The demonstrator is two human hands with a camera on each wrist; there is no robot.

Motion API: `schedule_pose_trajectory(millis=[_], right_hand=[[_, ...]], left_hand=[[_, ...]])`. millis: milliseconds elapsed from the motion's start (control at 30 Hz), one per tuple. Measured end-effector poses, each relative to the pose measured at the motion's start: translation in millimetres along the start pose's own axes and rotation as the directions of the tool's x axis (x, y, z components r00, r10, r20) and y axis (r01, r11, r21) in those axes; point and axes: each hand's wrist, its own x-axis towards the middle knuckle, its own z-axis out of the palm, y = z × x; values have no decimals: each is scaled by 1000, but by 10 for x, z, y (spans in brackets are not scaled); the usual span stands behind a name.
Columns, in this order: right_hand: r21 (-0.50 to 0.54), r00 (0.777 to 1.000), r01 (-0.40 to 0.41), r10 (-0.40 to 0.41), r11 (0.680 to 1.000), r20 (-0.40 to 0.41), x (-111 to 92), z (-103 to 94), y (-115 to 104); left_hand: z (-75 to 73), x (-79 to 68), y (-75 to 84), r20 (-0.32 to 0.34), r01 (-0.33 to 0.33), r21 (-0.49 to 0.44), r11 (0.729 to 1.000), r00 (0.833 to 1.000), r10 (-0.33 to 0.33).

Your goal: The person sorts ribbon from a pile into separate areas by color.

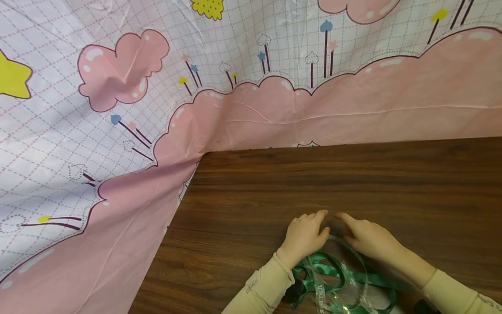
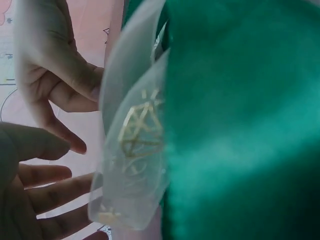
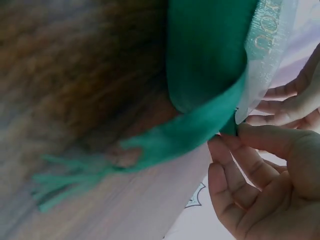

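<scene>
A glossy green satin ribbon (image 1: 329, 268) lies in loose loops below the hands in the head view. Tangled with it is a sheer whitish ribbon (image 1: 361, 266), which carries gold print (image 2: 142, 130) in the left wrist view. My right hand (image 1: 372, 237) pinches the green ribbon (image 3: 195, 127) between thumb and fingertips; the sheer ribbon (image 3: 260, 65) reaches down right beside that thumb. My left hand (image 1: 303, 237) is just left of it, fingers spread and thumb apart, the sheer ribbon overlapping its fingertips in the left wrist view. One green ribbon end (image 3: 70, 177) is split into strands.
The dark wood table (image 1: 255, 187) extends beyond the hands. A pink and white patterned sheet (image 1: 243, 115) hangs along its back and left edges. Dark wrist-worn pieces (image 1: 294, 290) show near the sleeves.
</scene>
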Motion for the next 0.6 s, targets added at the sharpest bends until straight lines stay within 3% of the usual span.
schedule_pose_trajectory(millis=[167, 267, 333, 433, 600], right_hand=[[110, 998, 69, -67, 992, -20, 37, -51, 23], [217, 995, 100, -96, 971, -28, 66, -101, 32], [294, 994, 107, -107, 950, -18, 79, -130, 44], [447, 994, 65, -96, 892, 47, 94, -160, 69], [659, 979, 19, -150, 752, 142, 128, -222, 126]], left_hand=[[-12, 15, -34, 116, 3, -181, 984, 993, 19], [-9, 37, -63, 186, 9, -313, 950, 981, 52], [-5, 53, -87, 219, 29, -411, 911, 973, 69], [-12, 73, -121, 261, 75, -529, 845, 962, 78], [-66, 101, -175, 330, 152, -671, 726, 938, 109]])
